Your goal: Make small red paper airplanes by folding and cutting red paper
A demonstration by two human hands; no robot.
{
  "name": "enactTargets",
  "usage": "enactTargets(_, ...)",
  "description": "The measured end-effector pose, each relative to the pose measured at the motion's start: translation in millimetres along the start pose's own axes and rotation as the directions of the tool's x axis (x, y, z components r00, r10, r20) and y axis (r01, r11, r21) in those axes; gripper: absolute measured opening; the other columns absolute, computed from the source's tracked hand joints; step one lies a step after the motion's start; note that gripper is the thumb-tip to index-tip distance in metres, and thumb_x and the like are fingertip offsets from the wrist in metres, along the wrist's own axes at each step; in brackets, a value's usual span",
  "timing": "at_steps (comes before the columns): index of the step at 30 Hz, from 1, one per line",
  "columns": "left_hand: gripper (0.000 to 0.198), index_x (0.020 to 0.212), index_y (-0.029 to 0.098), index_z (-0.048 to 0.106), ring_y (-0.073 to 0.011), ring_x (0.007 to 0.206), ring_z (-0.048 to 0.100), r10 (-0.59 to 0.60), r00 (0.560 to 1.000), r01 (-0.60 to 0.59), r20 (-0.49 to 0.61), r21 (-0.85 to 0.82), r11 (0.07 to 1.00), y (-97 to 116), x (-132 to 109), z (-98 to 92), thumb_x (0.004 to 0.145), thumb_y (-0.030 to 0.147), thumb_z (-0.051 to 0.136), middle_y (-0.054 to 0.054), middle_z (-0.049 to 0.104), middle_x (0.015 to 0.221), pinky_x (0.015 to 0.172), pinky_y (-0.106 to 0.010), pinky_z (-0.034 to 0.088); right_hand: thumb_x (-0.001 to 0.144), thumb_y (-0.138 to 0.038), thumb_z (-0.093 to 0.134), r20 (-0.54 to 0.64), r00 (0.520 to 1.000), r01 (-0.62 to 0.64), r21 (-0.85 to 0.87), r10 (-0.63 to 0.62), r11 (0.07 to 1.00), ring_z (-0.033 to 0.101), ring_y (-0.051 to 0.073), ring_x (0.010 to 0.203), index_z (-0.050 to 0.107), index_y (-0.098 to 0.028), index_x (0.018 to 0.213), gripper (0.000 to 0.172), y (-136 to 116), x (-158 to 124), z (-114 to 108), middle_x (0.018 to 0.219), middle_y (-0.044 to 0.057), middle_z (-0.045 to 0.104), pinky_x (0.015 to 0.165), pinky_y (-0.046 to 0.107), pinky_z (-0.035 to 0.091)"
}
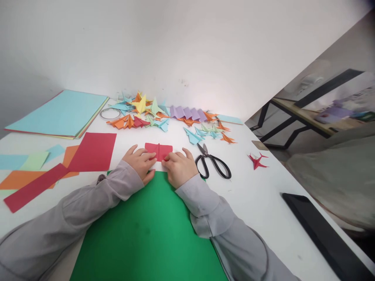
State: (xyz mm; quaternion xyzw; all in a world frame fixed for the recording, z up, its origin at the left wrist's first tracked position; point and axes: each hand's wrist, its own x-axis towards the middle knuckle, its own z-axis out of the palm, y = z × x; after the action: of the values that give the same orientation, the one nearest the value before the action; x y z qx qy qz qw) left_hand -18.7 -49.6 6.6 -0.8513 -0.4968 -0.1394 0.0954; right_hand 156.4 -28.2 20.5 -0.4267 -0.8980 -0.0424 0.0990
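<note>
A small red paper (158,150) with a standing crease down its middle lies in front of me, just beyond a green sheet (143,234). My left hand (140,162) holds its left half down with bent fingertips, the thumb apart and lower. On the paper's lower right part, my right hand (179,167) pinches with thumb and fingers pressed together. The exact grip under the right fingers is hidden. Black-handled scissors (215,162) lie partly open, right of my right hand.
Folded paper pieces (140,105) in several colours pile up by the wall, beside a pleated purple strip (187,113). Large coloured sheets (61,113) and red cut paper (95,152) lie left. At right are a red folded figure (258,160) and a long black object (322,234).
</note>
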Motion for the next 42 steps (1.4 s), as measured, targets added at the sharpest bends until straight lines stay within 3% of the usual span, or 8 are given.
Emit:
enactTargets(8, 0.032, 0.1, 0.023, 0.066, -0.0272, 0.1, 0.052, 0.035, 0.999, -0.034, -0.027, 0.039, 0.999, -1.3, 1.4, -5.6, 0.074, 0.029, 0.049, -0.009, 0.062, 0.103, 0.097, -0.051, 0.028, 0.075, -0.016, 0.05, -0.049, 0.998, -0.029, 0.003, 0.029, 1.0, 0.055, 0.021, 0.092, 0.07, -0.027, 0.086, 0.025, 7.3, -1.7, 4.1, 0.118, 0.001, 0.059, 0.097, 0.048, 0.022)
enactTargets(13, 0.032, 0.1, 0.021, 0.066, -0.0272, 0.103, 0.05, 0.062, 0.997, -0.061, -0.052, 0.019, 0.998, 0.8, 0.6, -5.0, 0.075, 0.027, 0.048, -0.011, 0.06, 0.105, 0.099, -0.051, 0.027, 0.073, -0.014, 0.051, -0.032, 0.997, -0.066, 0.075, 0.068, 0.995, 0.056, 0.022, 0.094, 0.072, -0.025, 0.084, 0.026, 10.1, 1.3, 6.1, 0.115, 0.003, 0.062, 0.09, 0.043, 0.035)
enactTargets(18, 0.031, 0.098, 0.017, 0.065, -0.0247, 0.097, 0.053, 0.081, 0.995, -0.079, -0.054, 0.033, 0.996, 1.5, 0.9, -2.9, 0.075, 0.025, 0.046, -0.009, 0.063, 0.095, 0.1, -0.048, 0.027, 0.071, -0.009, 0.051, -0.004, 0.999, -0.052, 0.115, 0.053, 0.992, 0.057, 0.021, 0.092, 0.073, -0.021, 0.084, 0.028, 14.0, 4.3, 7.1, 0.111, 0.004, 0.065, 0.081, 0.033, 0.045)
enactTargets(31, 0.027, 0.082, 0.025, 0.067, -0.0179, 0.099, 0.056, 0.069, 0.998, -0.069, -0.01, -0.121, 0.99, -18.0, 0.6, -2.6, 0.074, 0.019, 0.042, 0.0, 0.067, 0.098, 0.099, -0.043, 0.027, 0.078, -0.019, 0.05, 0.108, 0.991, -0.089, 0.085, 0.08, 0.992, 0.053, 0.021, 0.101, 0.07, -0.032, 0.088, 0.026, 17.8, 5.1, -5.3, 0.113, -0.003, 0.063, 0.078, 0.037, 0.041)
enactTargets(36, 0.024, 0.077, 0.023, 0.068, -0.0189, 0.095, 0.058, 0.056, 0.998, -0.056, -0.006, -0.105, 0.993, -18.0, 2.7, -0.3, 0.073, 0.019, 0.045, -0.003, 0.066, 0.096, 0.094, -0.043, 0.032, 0.075, -0.015, 0.053, 0.071, 0.994, -0.087, 0.091, 0.081, 0.992, 0.053, 0.023, 0.1, 0.071, -0.028, 0.086, 0.025, 13.6, 3.8, -3.2, 0.113, -0.001, 0.064, 0.081, 0.039, 0.039)
enactTargets(42, 0.025, 0.083, 0.022, 0.067, -0.0178, 0.092, 0.059, 0.054, 0.991, -0.062, -0.121, -0.062, 0.996, -26.6, 6.1, 9.9, 0.082, 0.025, 0.043, -0.004, 0.068, 0.096, 0.091, -0.038, 0.037, 0.07, -0.008, 0.052, -0.032, 0.991, -0.114, 0.314, 0.13, 0.942, 0.055, 0.021, 0.096, 0.072, -0.023, 0.077, 0.026, 24.7, 7.7, 15.3, 0.107, 0.001, 0.067, 0.082, 0.036, 0.042)
